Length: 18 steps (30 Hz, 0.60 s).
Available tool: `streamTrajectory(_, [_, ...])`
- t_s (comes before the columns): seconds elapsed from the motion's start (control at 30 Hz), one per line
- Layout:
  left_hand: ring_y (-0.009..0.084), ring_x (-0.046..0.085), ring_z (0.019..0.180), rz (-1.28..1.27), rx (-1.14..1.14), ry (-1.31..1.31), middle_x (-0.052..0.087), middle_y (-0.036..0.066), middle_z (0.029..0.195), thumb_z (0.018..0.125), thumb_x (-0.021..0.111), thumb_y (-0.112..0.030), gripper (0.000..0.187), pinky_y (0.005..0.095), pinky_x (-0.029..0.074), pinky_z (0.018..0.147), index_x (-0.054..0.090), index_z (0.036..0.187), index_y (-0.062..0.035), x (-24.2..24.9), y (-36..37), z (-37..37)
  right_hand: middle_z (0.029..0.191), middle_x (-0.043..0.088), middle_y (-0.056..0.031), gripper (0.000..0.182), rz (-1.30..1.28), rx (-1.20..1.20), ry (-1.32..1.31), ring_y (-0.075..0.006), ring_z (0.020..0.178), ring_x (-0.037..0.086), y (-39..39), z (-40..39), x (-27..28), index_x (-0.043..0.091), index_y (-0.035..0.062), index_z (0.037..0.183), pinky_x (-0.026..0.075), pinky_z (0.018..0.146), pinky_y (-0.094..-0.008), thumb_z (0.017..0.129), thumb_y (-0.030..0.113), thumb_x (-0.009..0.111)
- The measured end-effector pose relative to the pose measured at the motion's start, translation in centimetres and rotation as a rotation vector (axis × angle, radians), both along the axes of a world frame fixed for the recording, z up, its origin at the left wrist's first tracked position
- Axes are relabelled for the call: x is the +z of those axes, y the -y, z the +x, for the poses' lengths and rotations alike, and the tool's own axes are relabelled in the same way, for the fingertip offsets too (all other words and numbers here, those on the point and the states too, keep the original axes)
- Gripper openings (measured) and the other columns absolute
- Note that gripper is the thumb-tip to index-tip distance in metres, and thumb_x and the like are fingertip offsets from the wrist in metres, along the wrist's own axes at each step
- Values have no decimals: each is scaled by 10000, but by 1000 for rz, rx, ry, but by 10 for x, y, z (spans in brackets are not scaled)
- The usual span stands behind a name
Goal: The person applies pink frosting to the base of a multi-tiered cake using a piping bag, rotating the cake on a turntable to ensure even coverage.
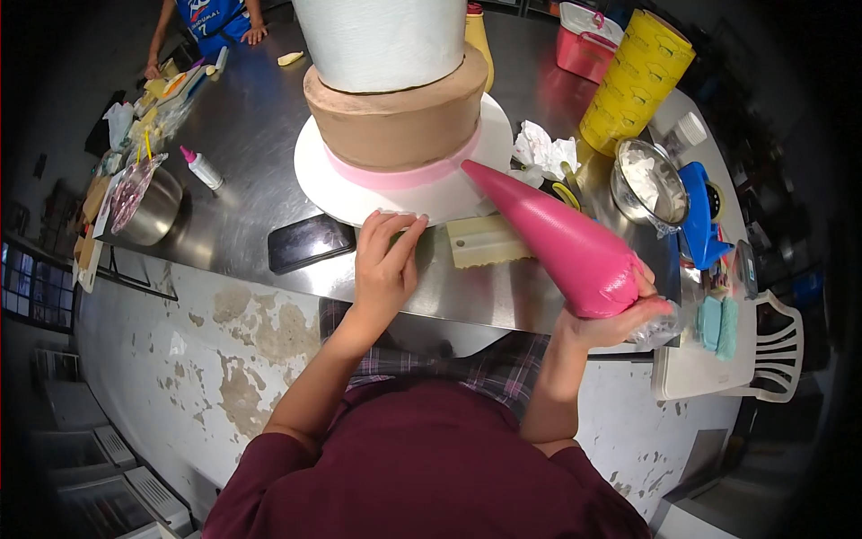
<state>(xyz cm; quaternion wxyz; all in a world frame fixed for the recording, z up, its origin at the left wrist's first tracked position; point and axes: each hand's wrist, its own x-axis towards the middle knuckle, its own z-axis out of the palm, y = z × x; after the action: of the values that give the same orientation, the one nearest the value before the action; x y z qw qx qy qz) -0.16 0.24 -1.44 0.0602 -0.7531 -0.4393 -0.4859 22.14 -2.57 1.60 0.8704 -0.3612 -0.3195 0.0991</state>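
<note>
A tall cake with a white upper tier (384,45) and a brown lower tier (395,130) stands on a round white board (337,196). A pink band (395,176) runs around the foot of the brown tier. At the board's front rim, my left hand (386,256) rests its outstretched fingertips, slightly apart. My right hand (597,325) is wrapped around the gathered end of a full pink piping bag (561,234). The bag's tip points to the pink band's right side, seeming to touch or nearly touch it.
Near my left hand lies a black phone (310,243); a cream notched scraper (489,241) lies to its right. Left are a small bottle (202,168) and a steel pot (148,205). Right are a metal bowl (648,184) and a yellow roll (636,81). Another person (211,22) stands opposite.
</note>
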Motion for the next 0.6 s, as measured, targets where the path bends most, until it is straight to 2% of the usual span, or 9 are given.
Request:
streamTrajectory(0.17, [297, 537, 898, 58, 14, 4, 573, 99, 924, 588, 551, 109, 417, 437, 427, 873, 643, 969, -33, -2, -2, -11, 913, 512, -114, 628, 35, 29, 55, -242, 906, 509, 5, -9, -3, 529, 35, 767, 389, 907, -427, 957, 458, 105])
streamTrajectory(0.3, [294, 542, 889, 60, 4, 19, 579, 99, 905, 592, 548, 115, 408, 438, 432, 870, 649, 957, -36, 0, -2, -14, 935, 536, -139, 671, 82, 33, 90, -235, 883, 527, 5, -10, -10, 581, 19, 810, 408, 885, -417, 959, 453, 91])
streamTrajectory(0.6, [276, 550, 877, 50, 44, 26, 577, 93, 894, 632, 577, 99, 343, 449, 424, 878, 651, 938, -36, 1, -1, -9, 904, 531, -126, 663, 161, 51, 85, -239, 898, 514, 6, -17, -8, 551, 37, 759, 389, 897, -414, 957, 449, 71])
